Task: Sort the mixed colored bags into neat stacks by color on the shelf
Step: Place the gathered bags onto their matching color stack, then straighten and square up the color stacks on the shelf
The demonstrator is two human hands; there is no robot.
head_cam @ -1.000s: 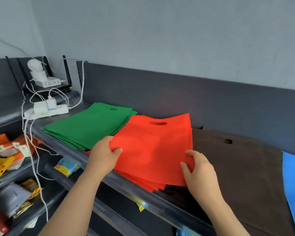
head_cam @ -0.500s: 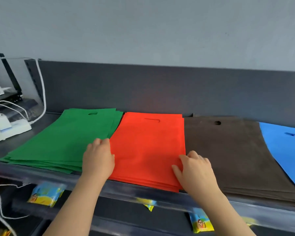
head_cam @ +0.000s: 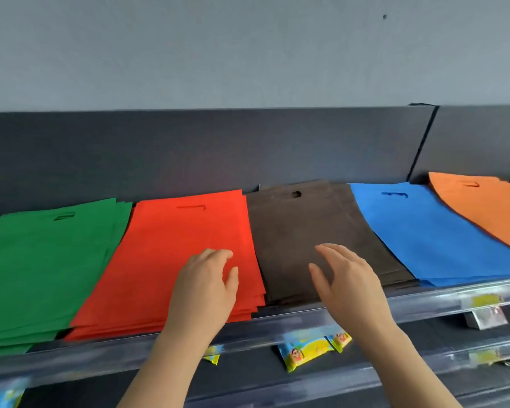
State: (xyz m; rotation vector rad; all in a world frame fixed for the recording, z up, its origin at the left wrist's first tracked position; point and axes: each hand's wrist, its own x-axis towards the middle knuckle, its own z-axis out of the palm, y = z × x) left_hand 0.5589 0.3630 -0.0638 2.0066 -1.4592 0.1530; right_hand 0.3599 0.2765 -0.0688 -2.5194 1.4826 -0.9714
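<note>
Half a second ago both hands were pressed to the side edges of the red-orange stack of flat fabric bags (head_cam: 174,254) on the long grey metal shelf (head_cam: 424,298), squaring it. They have since let go and shifted to the right. The view has swung the same way, so more of the row to the right of the red-orange stack now shows. I judge the red-orange stack finished and the one next to it as the next to be straightened, although the red-orange stack's front right corner still fans out a little.

Five colour stacks lie side by side:
- One green stack (head_cam: 42,260) touches the left side of the red-orange stack.
- The red-orange stack itself makes one.
- One dark brown stack (head_cam: 301,231) lies just to its right.
- One blue stack (head_cam: 424,231) lies beyond the brown and overlaps the brown's edge.
- One orange stack (head_cam: 483,207) lies farthest right.

The number of bags in each stack cannot be counted.

There are two hands, both released and holding nothing. The left hand (head_cam: 206,284) is over the red-orange stack's front right part, and I cannot tell whether it touches. The right hand (head_cam: 348,281) has its fingers spread above the brown stack.

At least three yellow-and-blue snack packets (head_cam: 304,350), all blurred, hang below the red-orange stack's level.
</note>
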